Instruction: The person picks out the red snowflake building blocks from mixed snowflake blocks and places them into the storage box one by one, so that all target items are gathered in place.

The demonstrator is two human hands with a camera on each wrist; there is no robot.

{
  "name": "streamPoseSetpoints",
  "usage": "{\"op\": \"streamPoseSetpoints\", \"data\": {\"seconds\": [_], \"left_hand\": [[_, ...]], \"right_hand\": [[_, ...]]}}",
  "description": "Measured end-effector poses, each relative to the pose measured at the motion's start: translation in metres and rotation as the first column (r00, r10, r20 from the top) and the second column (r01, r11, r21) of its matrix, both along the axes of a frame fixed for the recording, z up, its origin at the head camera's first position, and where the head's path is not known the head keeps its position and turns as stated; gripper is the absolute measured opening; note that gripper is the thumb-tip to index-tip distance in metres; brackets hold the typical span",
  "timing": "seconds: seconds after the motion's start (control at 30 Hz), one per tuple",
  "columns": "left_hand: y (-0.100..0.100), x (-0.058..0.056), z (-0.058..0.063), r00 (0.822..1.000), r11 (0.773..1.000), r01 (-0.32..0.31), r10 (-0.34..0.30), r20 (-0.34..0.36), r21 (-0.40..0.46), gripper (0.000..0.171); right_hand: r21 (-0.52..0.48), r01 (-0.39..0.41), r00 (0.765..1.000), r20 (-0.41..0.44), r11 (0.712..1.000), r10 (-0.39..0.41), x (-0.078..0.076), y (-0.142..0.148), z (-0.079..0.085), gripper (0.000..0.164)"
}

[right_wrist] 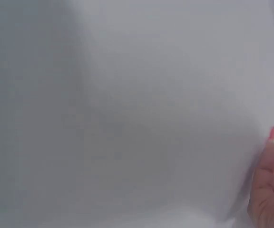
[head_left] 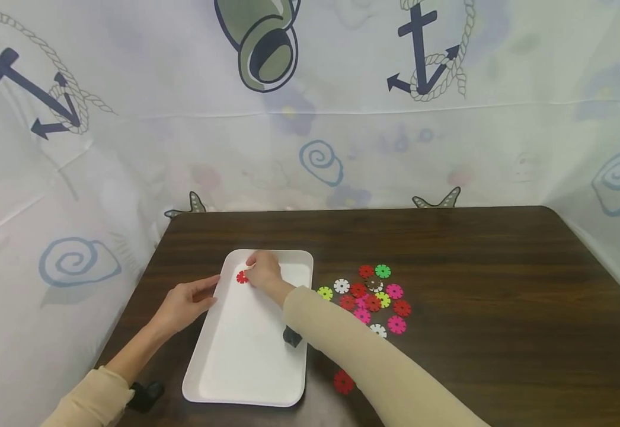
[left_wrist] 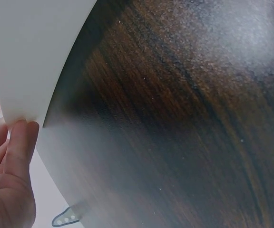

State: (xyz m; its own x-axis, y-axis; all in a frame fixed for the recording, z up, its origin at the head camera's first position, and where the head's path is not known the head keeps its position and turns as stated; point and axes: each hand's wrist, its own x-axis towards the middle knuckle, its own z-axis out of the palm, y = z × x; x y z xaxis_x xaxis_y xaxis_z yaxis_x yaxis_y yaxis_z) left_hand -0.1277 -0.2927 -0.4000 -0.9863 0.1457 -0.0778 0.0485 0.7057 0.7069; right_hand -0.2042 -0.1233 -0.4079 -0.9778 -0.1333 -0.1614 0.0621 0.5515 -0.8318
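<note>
A white rectangular tray [head_left: 246, 356] lies at the left of the table. Along its left rim rests my left hand [head_left: 184, 305], thumb and fingers stretched out and apart, tips against the edge. The left wrist view shows those fingertips [left_wrist: 19, 137] touching the rim. My right hand [head_left: 264, 271] reaches over the tray's far part, its fingertips pinching the edge of a red notched disc [head_left: 242, 277], partly covered by them. In the right wrist view a red sliver of this disc [right_wrist: 272, 133] shows at the finger's end.
Right of the tray, several notched discs in red, pink, yellow, white and green lie loosely clustered, among them a green disc [head_left: 383, 271]. One red disc [head_left: 344, 382] lies nearer, beside the right sleeve [head_left: 363, 350]. A printed cloth [head_left: 342, 160] hangs behind the dark table [head_left: 502, 332].
</note>
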Motion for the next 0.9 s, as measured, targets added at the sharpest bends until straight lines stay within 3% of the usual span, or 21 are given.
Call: {"op": "streamPoseSetpoints", "data": {"seconds": [0.13, 0.23, 0.33, 0.57, 0.9], "left_hand": [[0.0, 0.0, -0.001, 1.0, 1.0, 0.001, -0.001, -0.008, -0.004, 0.047], [0.0, 0.001, 0.0, 1.0, 1.0, 0.0, 0.0, -0.007, -0.001, 0.048], [0.001, 0.002, 0.001, 1.0, 1.0, -0.007, 0.007, -0.008, -0.001, 0.048], [0.002, 0.002, 0.0, 1.0, 1.0, -0.019, 0.019, 0.006, -0.002, 0.051], [0.003, 0.004, 0.0, 1.0, 0.999, -0.027, 0.027, 0.004, -0.021, 0.052]], "right_hand": [[-0.135, -0.041, 0.998, 0.04, 0.99, 0.047, 0.005, 0.007, 0.015, 0.017], [-0.267, -0.063, 0.992, 0.092, 0.962, 0.091, 0.008, 0.018, 0.029, 0.021], [-0.327, -0.082, 0.987, 0.105, 0.941, 0.123, 0.009, 0.036, 0.038, 0.025], [-0.368, -0.06, 0.988, 0.109, 0.928, 0.107, 0.009, 0.094, 0.043, 0.024], [-0.352, -0.012, 0.991, 0.122, 0.936, 0.059, 0.019, 0.179, 0.029, 0.029]]}}
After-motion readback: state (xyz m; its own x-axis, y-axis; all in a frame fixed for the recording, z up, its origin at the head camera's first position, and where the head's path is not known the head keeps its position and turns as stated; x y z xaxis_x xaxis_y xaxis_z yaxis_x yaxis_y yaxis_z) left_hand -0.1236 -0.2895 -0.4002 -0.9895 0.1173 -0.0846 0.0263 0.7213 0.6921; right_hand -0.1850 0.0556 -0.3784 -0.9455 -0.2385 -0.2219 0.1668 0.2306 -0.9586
